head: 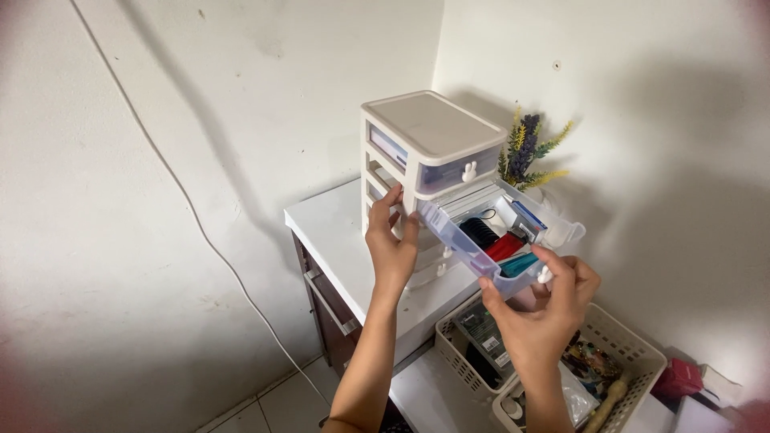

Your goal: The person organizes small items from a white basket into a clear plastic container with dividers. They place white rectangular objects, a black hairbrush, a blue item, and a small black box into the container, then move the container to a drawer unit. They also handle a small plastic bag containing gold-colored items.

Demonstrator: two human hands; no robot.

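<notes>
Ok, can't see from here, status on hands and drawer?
Left hand steadies white plastic drawer unit. Right hand grips pulled-out clear drawer front. Nothing blocking.

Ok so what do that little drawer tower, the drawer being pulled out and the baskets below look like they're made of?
Drawer tower: looks like moulded plastic, opaque cream, smooth with a soft sheen on its flat top.
Pulled-out drawer, held at its front by the right hand while the left hand steadies the frame: translucent, bluish plastic; the contents show through.
Baskets: probably rigid cream plastic, with a moulded lattice of holes.
</notes>
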